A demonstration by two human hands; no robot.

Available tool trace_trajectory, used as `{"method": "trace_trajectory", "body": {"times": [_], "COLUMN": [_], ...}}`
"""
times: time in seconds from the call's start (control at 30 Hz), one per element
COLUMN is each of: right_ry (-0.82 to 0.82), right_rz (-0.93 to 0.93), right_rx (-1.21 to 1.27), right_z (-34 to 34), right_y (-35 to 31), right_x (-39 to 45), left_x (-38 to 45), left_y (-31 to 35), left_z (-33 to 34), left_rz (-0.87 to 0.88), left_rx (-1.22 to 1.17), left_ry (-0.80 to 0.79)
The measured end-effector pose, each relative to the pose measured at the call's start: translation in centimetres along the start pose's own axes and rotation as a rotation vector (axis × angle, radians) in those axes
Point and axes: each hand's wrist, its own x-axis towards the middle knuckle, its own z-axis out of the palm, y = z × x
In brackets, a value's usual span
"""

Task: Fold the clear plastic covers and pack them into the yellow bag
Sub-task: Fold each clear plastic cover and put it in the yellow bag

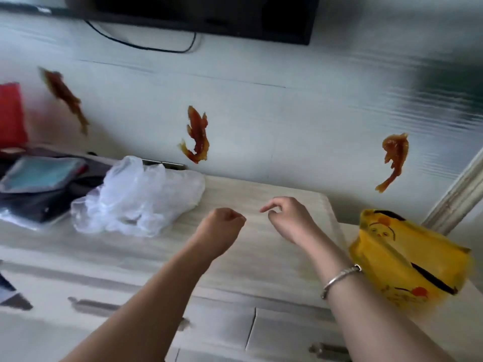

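Head view: clear plastic covers (136, 197) are seen unfolded on the counter (261, 257); yellow bag (407, 259) is unpacked; left hand (222, 226) clenched empty, right hand (287, 218) loosely curled, empty.

A pale wood-grain cabinet top (261, 246) runs along a white wall (261, 113). Three orange-brown fish stickers (197, 135) are spread across that wall. Above them hangs a black screen (235, 17), with a black cable (146, 47) drooping under it. At the top's left end lies a dark pile of flat items (41, 184), with something red (10, 113) behind it. Drawer handles (94, 307) show on the cabinet front.
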Motion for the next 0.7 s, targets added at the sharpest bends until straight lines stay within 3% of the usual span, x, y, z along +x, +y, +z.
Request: {"method": "trace_trajectory", "body": {"times": [0.17, 0.27, 0.47, 0.7], "right_ry": [-0.116, -0.201, -0.244, -0.218], "right_rz": [-0.042, -0.079, 0.022, 0.068], "right_rx": [0.110, 0.223, 0.467, 0.587], "right_z": [6.5, 10.3, 13.5, 12.3], "right_y": [-4.2, -6.0, -7.8, -6.8], "right_x": [-0.3, -0.2, 0.8, 2.2], "left_x": [-1.3, -0.9, 1.7, 2.6], "left_y": [-3.5, -6.1, -9.4, -7.3], "left_z": [-6.2, -8.7, -10.1, -8.6], "left_rz": [-0.042, -0.060, -0.166, -0.015], "left_rx": [0.098, 0.276, 0.468, 0.390], "left_ry": [0.212, 0.331, 0.215, 0.215]}}
